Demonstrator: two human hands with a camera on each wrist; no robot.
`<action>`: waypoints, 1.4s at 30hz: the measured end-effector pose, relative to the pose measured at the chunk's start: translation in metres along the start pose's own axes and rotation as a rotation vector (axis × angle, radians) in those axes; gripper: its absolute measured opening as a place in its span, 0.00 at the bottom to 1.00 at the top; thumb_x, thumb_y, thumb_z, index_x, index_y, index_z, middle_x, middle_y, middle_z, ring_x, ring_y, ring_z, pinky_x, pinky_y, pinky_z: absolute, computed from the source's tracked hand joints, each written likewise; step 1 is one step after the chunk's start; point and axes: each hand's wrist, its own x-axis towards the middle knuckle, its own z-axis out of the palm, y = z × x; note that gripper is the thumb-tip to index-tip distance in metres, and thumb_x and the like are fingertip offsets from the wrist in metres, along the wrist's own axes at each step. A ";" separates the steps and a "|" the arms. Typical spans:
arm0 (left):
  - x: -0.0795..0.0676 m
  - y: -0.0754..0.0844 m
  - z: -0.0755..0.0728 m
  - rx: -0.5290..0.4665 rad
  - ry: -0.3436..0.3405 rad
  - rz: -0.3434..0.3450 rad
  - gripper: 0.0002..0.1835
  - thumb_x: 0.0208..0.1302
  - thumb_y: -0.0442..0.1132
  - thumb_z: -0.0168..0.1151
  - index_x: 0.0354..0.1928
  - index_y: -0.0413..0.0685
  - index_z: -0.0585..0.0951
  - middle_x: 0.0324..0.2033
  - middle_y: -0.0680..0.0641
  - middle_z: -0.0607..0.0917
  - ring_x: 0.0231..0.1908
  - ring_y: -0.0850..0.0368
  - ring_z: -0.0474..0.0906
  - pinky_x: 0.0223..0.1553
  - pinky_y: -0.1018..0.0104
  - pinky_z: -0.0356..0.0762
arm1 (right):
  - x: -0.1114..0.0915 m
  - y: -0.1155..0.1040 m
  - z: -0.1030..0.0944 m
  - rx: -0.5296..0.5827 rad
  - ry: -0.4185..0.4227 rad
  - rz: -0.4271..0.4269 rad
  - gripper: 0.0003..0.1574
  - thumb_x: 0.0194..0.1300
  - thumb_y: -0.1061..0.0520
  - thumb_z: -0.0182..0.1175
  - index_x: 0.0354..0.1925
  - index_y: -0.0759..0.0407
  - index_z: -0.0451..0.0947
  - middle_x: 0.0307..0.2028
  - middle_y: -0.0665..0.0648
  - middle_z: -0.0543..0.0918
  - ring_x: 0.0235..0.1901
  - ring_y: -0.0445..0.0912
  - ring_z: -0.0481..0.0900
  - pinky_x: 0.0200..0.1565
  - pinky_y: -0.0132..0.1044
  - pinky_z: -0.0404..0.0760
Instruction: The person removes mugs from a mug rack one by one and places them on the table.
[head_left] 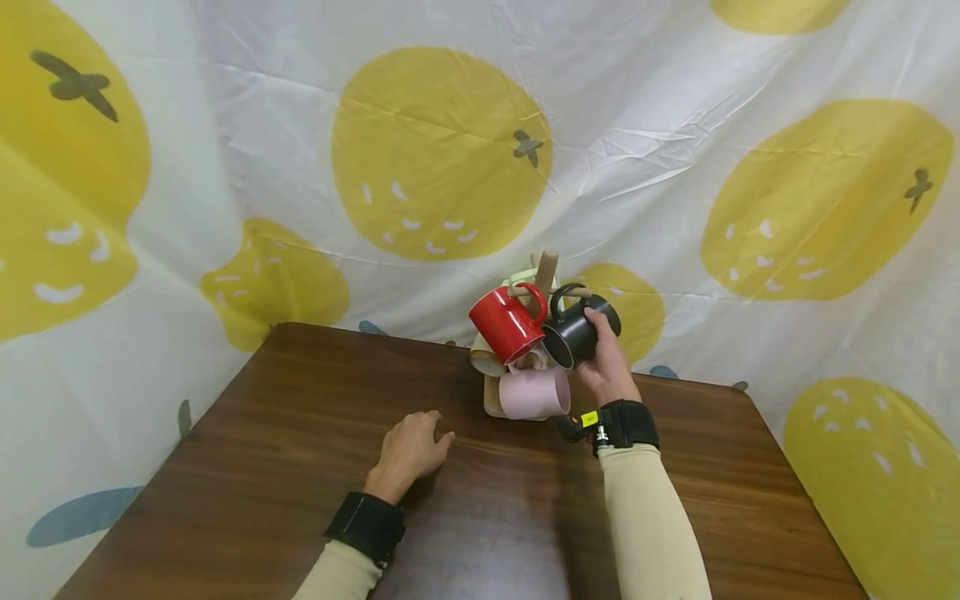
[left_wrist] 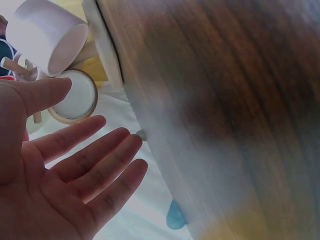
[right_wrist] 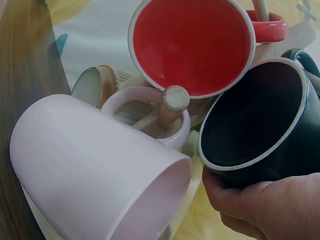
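Note:
My right hand (head_left: 611,367) grips a black mug (head_left: 576,335) by its body, thumb on the upper side and fingers beneath. The mug's handle is around a peg of a wooden mug tree (head_left: 547,268), its mouth tilted down toward me. Beside it on the left, a red mug (head_left: 504,323) hangs by its handle. Lower down, a pale pink mug (right_wrist: 90,155) hangs on its side, a peg end showing through its handle. My left hand (head_left: 411,448) is over the table to the left, fingers relaxed and spread in the left wrist view, holding nothing.
A whitish mug with a tan edge (left_wrist: 79,97) hangs behind on the tree's left. A pale green mug (head_left: 522,276) is partly hidden at the back. The tree stands near the rear edge of a dark wooden table (head_left: 315,400), before a lemon-print cloth (head_left: 622,75).

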 end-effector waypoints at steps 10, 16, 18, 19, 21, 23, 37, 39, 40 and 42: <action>0.002 0.004 0.001 -0.019 -0.005 0.001 0.22 0.65 0.46 0.64 0.55 0.38 0.81 0.49 0.37 0.84 0.49 0.39 0.82 0.44 0.45 0.80 | -0.005 -0.009 -0.006 0.014 0.010 -0.004 0.39 0.70 0.50 0.58 0.72 0.52 0.53 0.60 0.54 0.68 0.61 0.47 0.69 0.48 0.37 0.81; 0.002 0.006 0.000 -0.038 -0.011 0.007 0.23 0.65 0.46 0.64 0.55 0.37 0.80 0.50 0.37 0.84 0.49 0.39 0.82 0.45 0.45 0.80 | -0.009 -0.012 -0.010 -0.001 -0.002 -0.024 0.39 0.70 0.50 0.58 0.72 0.52 0.52 0.60 0.54 0.67 0.61 0.47 0.69 0.49 0.37 0.81; 0.002 0.007 0.000 -0.048 -0.012 0.008 0.23 0.65 0.46 0.64 0.55 0.36 0.80 0.50 0.36 0.84 0.49 0.38 0.82 0.46 0.44 0.80 | -0.011 -0.013 -0.011 -0.013 -0.009 -0.035 0.38 0.71 0.50 0.57 0.72 0.52 0.52 0.59 0.54 0.67 0.60 0.47 0.69 0.48 0.38 0.81; 0.003 0.007 0.000 -0.050 -0.012 0.009 0.23 0.65 0.46 0.64 0.55 0.36 0.81 0.50 0.37 0.84 0.49 0.38 0.82 0.45 0.44 0.80 | -0.011 -0.013 -0.011 -0.017 -0.009 -0.039 0.38 0.71 0.50 0.57 0.72 0.52 0.53 0.59 0.54 0.67 0.60 0.47 0.69 0.48 0.38 0.81; 0.003 0.007 0.000 -0.055 -0.010 0.010 0.22 0.65 0.46 0.64 0.54 0.37 0.81 0.49 0.37 0.85 0.48 0.39 0.82 0.45 0.44 0.80 | -0.012 -0.013 -0.012 -0.023 -0.013 -0.042 0.37 0.72 0.50 0.56 0.72 0.52 0.53 0.58 0.54 0.68 0.59 0.47 0.70 0.47 0.39 0.81; 0.004 0.007 0.000 -0.060 -0.006 0.013 0.21 0.65 0.46 0.64 0.53 0.37 0.81 0.48 0.37 0.85 0.47 0.39 0.83 0.44 0.45 0.80 | -0.012 -0.014 -0.013 -0.027 -0.014 -0.045 0.37 0.72 0.50 0.56 0.71 0.52 0.53 0.58 0.54 0.68 0.58 0.47 0.70 0.46 0.39 0.81; 0.007 0.012 -0.002 -0.106 -0.010 0.020 0.21 0.66 0.47 0.63 0.54 0.38 0.81 0.49 0.38 0.85 0.48 0.40 0.82 0.45 0.45 0.80 | -0.021 -0.021 -0.027 0.036 -0.041 -0.049 0.41 0.71 0.52 0.58 0.73 0.50 0.50 0.61 0.52 0.66 0.61 0.46 0.68 0.52 0.37 0.80; 0.008 0.014 -0.003 -0.108 -0.009 0.020 0.21 0.66 0.47 0.63 0.54 0.39 0.81 0.49 0.38 0.85 0.49 0.40 0.82 0.45 0.45 0.80 | -0.022 -0.022 -0.030 0.036 -0.046 -0.050 0.41 0.70 0.52 0.58 0.73 0.50 0.50 0.61 0.52 0.67 0.60 0.46 0.69 0.52 0.37 0.80; 0.009 0.014 -0.004 -0.109 -0.006 0.024 0.21 0.66 0.47 0.63 0.53 0.39 0.82 0.49 0.38 0.85 0.48 0.40 0.82 0.45 0.45 0.80 | -0.022 -0.022 -0.031 0.032 -0.047 -0.049 0.41 0.70 0.52 0.58 0.73 0.50 0.50 0.61 0.52 0.67 0.60 0.46 0.69 0.52 0.37 0.80; 0.010 0.016 -0.005 -0.112 -0.002 0.026 0.21 0.66 0.47 0.63 0.53 0.39 0.82 0.49 0.38 0.85 0.49 0.40 0.82 0.46 0.45 0.80 | -0.024 -0.022 -0.033 0.019 -0.050 -0.052 0.40 0.71 0.52 0.58 0.73 0.50 0.50 0.61 0.53 0.67 0.59 0.46 0.70 0.52 0.36 0.80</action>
